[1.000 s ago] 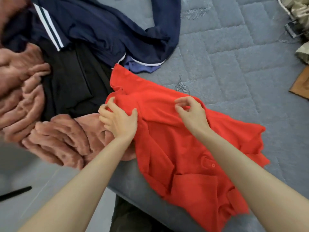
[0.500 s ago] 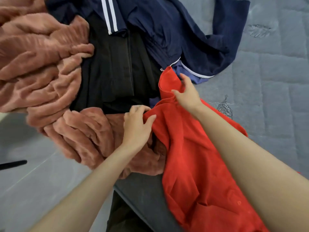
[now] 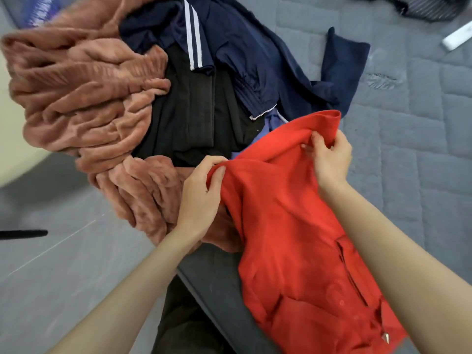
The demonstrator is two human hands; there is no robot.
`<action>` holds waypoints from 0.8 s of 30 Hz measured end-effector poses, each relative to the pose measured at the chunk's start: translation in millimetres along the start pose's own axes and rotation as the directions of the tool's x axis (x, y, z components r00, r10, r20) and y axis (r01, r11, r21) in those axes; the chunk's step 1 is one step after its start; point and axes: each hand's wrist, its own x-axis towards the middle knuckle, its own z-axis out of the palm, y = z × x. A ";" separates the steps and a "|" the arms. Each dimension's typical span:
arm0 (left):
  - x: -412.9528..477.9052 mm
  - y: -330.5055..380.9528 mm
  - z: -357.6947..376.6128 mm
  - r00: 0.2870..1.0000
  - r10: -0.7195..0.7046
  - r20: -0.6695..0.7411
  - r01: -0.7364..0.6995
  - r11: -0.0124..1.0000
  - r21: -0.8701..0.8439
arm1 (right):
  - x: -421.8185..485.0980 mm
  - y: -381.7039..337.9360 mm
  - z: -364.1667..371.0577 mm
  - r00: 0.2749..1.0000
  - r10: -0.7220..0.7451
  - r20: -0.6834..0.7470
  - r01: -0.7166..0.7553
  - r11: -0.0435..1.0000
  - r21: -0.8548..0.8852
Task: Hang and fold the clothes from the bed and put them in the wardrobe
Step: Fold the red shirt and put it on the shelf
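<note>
A red button-up shirt (image 3: pixel 288 226) lies across the corner of the grey quilted bed (image 3: pixel 413 139) and hangs over its edge. My left hand (image 3: pixel 204 192) pinches the shirt's upper left edge between thumb and fingers. My right hand (image 3: pixel 329 157) grips a bunch of the red cloth just under the collar end. Behind the shirt lie a black garment (image 3: pixel 194 116), a navy jacket with white stripes (image 3: pixel 245 52) and a fluffy pink garment (image 3: pixel 84 98).
The grey floor (image 3: pixel 51 277) lies to the left, with a black rod (image 3: pixel 23 234) on it. A white flat object (image 3: pixel 457 37) and dark striped cloth (image 3: pixel 429 8) sit at the bed's far right. Open mattress surface stretches to the right.
My right hand has moved right along the shirt's top and closed on the cloth near the collar. My left hand keeps its pinch on the shirt's edge. The view has shifted.
</note>
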 end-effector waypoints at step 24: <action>29.7 -39.4 112.3 0.940 -0.319 0.120 0.114 0.627 0.771 | 32.1 29.4 36.9 0.881 0.284 0.379 -0.174 0.939 -0.298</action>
